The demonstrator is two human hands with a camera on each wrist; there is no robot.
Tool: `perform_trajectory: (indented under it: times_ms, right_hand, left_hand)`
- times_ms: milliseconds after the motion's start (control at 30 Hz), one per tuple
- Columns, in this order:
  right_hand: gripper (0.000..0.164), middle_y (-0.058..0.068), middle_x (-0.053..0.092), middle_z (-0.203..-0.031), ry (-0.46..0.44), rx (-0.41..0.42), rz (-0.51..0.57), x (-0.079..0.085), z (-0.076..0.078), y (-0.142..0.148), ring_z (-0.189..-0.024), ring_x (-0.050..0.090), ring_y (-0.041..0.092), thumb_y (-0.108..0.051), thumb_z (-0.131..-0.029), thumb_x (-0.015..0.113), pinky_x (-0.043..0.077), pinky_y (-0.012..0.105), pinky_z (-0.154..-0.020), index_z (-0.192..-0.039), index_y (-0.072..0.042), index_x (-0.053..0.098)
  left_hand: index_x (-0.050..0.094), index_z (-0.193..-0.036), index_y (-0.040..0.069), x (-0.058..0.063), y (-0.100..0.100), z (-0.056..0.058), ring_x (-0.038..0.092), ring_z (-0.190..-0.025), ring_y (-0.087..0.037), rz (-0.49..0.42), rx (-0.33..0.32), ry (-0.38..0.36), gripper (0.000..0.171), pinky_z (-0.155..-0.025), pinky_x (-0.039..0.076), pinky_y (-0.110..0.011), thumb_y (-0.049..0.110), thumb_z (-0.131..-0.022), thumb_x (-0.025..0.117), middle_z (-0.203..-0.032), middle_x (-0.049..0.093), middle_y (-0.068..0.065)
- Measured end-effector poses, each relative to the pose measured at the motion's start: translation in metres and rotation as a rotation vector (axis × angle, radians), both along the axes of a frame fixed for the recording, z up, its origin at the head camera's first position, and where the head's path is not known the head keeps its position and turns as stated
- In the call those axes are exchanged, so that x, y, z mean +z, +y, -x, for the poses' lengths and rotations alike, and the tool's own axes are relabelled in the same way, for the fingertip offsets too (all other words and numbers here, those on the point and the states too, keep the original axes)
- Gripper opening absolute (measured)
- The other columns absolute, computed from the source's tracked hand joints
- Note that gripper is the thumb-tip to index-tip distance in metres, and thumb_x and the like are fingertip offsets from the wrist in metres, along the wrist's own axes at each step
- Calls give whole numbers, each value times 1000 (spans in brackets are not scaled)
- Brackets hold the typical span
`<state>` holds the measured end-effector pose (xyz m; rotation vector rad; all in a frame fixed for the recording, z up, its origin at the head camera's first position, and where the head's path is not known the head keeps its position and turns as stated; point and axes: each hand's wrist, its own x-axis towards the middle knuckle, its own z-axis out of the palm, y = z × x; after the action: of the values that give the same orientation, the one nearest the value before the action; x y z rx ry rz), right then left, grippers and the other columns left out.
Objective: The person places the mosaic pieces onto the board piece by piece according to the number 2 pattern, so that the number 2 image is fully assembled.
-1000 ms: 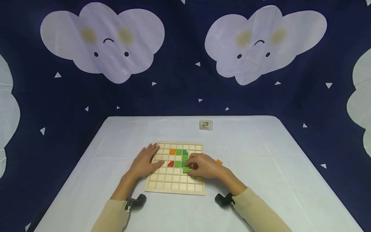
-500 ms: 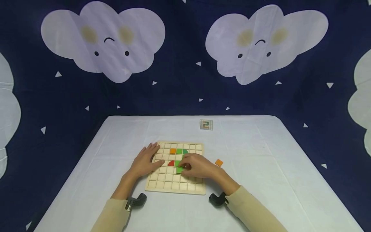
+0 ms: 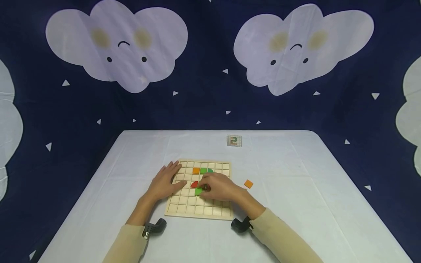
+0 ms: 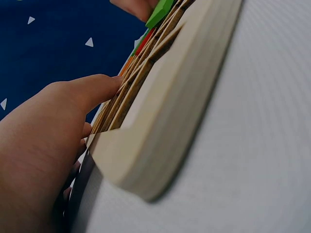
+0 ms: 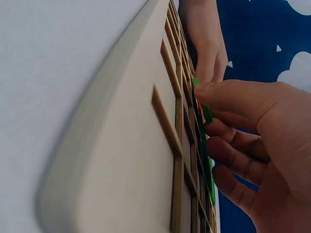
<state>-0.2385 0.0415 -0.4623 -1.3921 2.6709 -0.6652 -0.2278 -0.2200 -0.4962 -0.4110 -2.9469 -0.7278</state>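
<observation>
A wooden grid board (image 3: 182, 209) lies on the white table. My left hand (image 3: 163, 183) rests along the board's left edge, fingers straight and spread, thumb on the grid. My right hand (image 3: 218, 187) pinches a light green square tile (image 3: 198, 191) between thumb and fingers, just below the red quarter-round tile (image 3: 194, 185). In the right wrist view the pinched tile stands tilted over the grid. Higher on the board sit an orange square tile (image 3: 196, 170), a green square tile (image 3: 203, 170) and a dark green rounded tile (image 3: 210, 170). My right hand hides other tiles.
A loose orange tile (image 3: 248, 183) lies on the table right of the board. Farther back lies a small pattern card (image 3: 234, 141) printed with a coloured figure on a grid. A dark blue cloth with clouds (image 3: 204, 106) hangs behind the table.
My right hand has moved left across the board with the green tile, from right of the red tile to just below it. My left hand has stayed in place.
</observation>
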Motion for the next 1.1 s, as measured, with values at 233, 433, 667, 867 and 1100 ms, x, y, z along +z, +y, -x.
perform_trajectory:
  times_ms: [233, 433, 667, 867, 1100]
  right_hand:
    - [14, -14, 55, -83, 9, -17, -28, -2, 1, -6, -70, 48, 2, -35, -83, 74, 44, 19, -58, -93, -26, 72]
    - [18, -14, 55, -85, 14, -14, -17, -4, 2, -10, -70, 49, 2, -34, -84, 73, 44, 18, -59, -99, -25, 75]
    - [24, -13, 57, -84, 22, 7, -11, -3, 4, -16, -69, 48, -1, -34, -85, 74, 43, 15, -58, -106, -22, 75]
    - [25, -13, 59, -87, -8, 5, -17, 0, 3, -20, -72, 51, 0, -35, -85, 75, 45, 15, -61, -105, -20, 75]
    - [28, -14, 57, -88, -12, 2, -23, -3, 3, -19, -72, 49, -1, -38, -85, 74, 45, 15, -61, -107, -21, 74]
  left_hand:
    - [38, -149, 11, -2, 0, 0, 19, -144, -25, 7, 1, 6, 82, -118, 10, -42, 62, -87, 56, -155, 28, -5]
    - [38, -148, 10, -1, 0, 1, 18, -144, -24, 4, -4, 6, 81, -118, 9, -41, 61, -87, 56, -155, 28, -5]
    - [38, -148, 9, 2, 0, 1, 18, -144, -25, 12, -10, 7, 81, -118, 10, -42, 60, -88, 56, -155, 28, -6]
    - [38, -148, 9, 3, 0, 1, 18, -144, -25, 6, -7, 4, 80, -118, 9, -42, 58, -88, 57, -155, 28, -6]
    - [37, -149, 10, 1, 0, 1, 17, -144, -25, 11, -9, 0, 81, -118, 9, -42, 60, -88, 56, -155, 27, -6]
